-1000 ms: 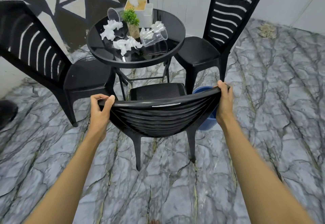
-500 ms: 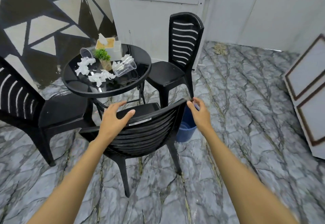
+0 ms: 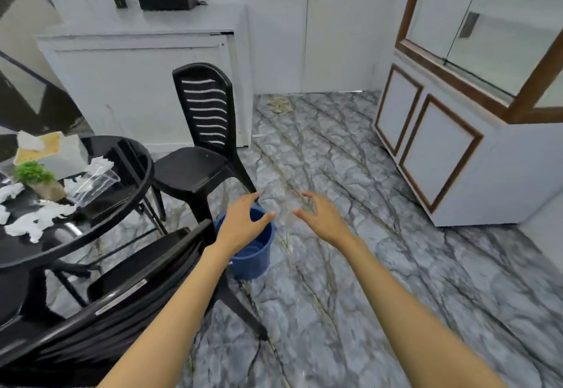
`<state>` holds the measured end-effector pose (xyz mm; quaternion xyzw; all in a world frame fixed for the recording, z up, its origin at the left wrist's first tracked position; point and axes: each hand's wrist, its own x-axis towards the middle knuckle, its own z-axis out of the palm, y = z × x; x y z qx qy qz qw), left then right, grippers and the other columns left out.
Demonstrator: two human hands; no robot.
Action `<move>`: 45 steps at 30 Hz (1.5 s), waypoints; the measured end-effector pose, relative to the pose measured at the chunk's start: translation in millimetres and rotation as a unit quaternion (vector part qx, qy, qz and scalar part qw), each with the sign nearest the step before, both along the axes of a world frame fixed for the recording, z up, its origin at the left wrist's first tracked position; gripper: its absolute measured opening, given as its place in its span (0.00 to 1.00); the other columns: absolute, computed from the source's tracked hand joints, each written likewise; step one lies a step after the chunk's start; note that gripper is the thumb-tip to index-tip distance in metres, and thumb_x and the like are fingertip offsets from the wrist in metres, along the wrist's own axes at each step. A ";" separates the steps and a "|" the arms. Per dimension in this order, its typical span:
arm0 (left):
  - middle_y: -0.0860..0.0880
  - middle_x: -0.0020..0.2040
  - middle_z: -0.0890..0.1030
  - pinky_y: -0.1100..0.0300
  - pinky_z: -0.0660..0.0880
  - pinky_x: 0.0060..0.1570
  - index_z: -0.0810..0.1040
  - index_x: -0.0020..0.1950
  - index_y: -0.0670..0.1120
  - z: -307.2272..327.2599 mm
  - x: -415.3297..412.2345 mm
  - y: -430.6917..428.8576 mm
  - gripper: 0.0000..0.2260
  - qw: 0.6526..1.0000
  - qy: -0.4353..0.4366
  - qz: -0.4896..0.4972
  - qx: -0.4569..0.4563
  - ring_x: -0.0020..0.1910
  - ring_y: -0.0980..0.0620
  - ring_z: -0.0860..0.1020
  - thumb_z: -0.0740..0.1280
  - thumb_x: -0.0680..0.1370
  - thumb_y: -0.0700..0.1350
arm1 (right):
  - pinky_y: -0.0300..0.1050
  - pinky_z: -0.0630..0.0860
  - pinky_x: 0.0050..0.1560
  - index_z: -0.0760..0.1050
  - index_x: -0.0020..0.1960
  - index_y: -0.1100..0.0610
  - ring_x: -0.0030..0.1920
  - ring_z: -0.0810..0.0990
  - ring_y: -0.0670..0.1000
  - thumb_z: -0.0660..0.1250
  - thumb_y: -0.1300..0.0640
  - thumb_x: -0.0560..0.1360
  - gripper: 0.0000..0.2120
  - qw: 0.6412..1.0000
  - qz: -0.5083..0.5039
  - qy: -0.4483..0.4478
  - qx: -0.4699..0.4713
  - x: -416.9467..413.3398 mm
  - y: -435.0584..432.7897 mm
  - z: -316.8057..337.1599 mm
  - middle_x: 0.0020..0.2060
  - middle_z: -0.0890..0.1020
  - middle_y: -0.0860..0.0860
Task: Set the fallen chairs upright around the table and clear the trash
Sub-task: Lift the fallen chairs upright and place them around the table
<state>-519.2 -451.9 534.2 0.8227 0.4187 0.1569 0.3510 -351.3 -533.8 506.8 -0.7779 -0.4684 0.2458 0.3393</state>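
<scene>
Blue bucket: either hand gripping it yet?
No. Both the left hand and the right hand are open with fingers spread above the blue bucket, gripping nothing.

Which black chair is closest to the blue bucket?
The near chair, at the bottom left. Its back corner overlaps the bucket in this view, while the far chair by the white cabinet stands a little apart.

Black chairs (image 3: 198, 144), blue bucket (image 3: 254, 253), grey-veined marble floor (image 3: 350, 266).
</scene>
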 end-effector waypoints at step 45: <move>0.46 0.78 0.53 0.43 0.45 0.73 0.57 0.75 0.48 -23.5 487.8 495.4 0.30 0.931 0.080 0.356 -0.010 0.77 0.47 0.46 0.61 0.76 0.57 | 0.55 0.47 0.76 0.54 0.76 0.54 0.77 0.49 0.53 0.55 0.43 0.79 0.29 0.881 0.453 -0.128 -0.031 517.1 627.7 -9.4 0.77 0.54 0.53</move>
